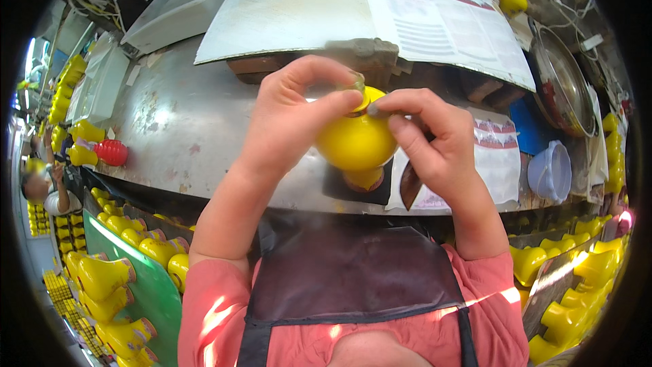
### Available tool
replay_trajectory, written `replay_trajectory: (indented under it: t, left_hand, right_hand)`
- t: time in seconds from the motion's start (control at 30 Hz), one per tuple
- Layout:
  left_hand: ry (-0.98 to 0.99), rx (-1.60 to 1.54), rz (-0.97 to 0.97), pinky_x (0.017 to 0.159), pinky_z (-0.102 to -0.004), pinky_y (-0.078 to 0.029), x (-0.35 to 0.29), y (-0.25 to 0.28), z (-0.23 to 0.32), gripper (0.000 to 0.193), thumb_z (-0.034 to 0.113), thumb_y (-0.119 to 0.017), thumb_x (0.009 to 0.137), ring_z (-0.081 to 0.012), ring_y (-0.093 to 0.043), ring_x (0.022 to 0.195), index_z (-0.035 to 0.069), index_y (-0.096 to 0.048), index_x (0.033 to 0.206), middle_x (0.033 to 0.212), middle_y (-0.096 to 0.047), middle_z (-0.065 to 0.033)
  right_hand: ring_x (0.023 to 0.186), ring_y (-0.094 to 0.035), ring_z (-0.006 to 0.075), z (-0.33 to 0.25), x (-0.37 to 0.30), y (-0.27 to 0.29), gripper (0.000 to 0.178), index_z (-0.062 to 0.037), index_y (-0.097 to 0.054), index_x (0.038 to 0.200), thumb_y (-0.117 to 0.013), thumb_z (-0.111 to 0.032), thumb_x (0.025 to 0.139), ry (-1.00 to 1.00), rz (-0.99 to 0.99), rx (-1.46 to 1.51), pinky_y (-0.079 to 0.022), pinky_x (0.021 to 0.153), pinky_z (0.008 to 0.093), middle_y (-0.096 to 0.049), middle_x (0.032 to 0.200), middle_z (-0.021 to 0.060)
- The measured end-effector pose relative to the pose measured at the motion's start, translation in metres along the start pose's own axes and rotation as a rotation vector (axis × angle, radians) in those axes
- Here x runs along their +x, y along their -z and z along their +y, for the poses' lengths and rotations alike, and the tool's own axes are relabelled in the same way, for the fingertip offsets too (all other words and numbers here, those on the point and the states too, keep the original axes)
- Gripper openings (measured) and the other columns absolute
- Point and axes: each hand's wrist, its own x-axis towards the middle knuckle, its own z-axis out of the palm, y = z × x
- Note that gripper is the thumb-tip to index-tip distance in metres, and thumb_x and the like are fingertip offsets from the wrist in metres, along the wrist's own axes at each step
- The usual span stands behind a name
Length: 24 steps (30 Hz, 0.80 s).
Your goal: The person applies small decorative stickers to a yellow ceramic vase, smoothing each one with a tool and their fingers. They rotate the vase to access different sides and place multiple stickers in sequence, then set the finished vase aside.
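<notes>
A glossy yellow vase [356,139] with a round body stands on a dark square pad [336,183] at the bench's front edge. My left hand [295,105] is closed at the vase's neck, thumb and forefinger on its rim, with a small greenish lump at the fingertips. My right hand [431,136] is closed too, its fingertips against the neck's right side beside a small grey bit. A dark brown, pointed, blade-like tool [410,187] hangs below the right palm; its upper part is hidden by the fingers.
A slanted white board [292,13] with printed sheets lies beyond the metal bench [176,109]. A red ribbed object [112,153] sits left; a pale bucket [550,171] and a round pan [560,81] are right. Yellow vases [102,278] crowd both sides. Another person [61,197] is far left.
</notes>
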Motion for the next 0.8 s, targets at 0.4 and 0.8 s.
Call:
replay_trajectory:
  t: [0.4,0.8]
  left_hand:
    - [-0.152,0.150,0.031,0.097,-0.0309,-0.052,-0.008,-0.004,-0.008,0.018,0.010,-0.077,0.090,-0.0133,-0.067,0.106,0.002,-0.073,0.106,0.109,-0.075,-0.0062]
    - [-0.672,0.550,0.124,0.087,-0.0413,-0.051,-0.030,-0.012,-0.005,0.016,0.017,-0.081,0.079,-0.0284,-0.065,0.092,0.011,-0.074,0.093,0.092,-0.072,-0.0062]
  right_hand:
    - [0.053,-0.058,0.0110,-0.007,-0.010,-0.015,0.019,-0.0048,-0.074,0.107,-0.072,0.002,0.089,0.297,-0.047,-0.299,-0.044,0.053,0.0262,-0.073,0.082,0.0092]
    - [0.058,-0.048,0.0020,-0.013,0.004,0.007,0.023,-0.0005,-0.067,0.117,-0.062,-0.007,0.095,-0.326,-0.059,0.283,-0.037,0.053,0.0195,-0.066,0.091,0.0010]
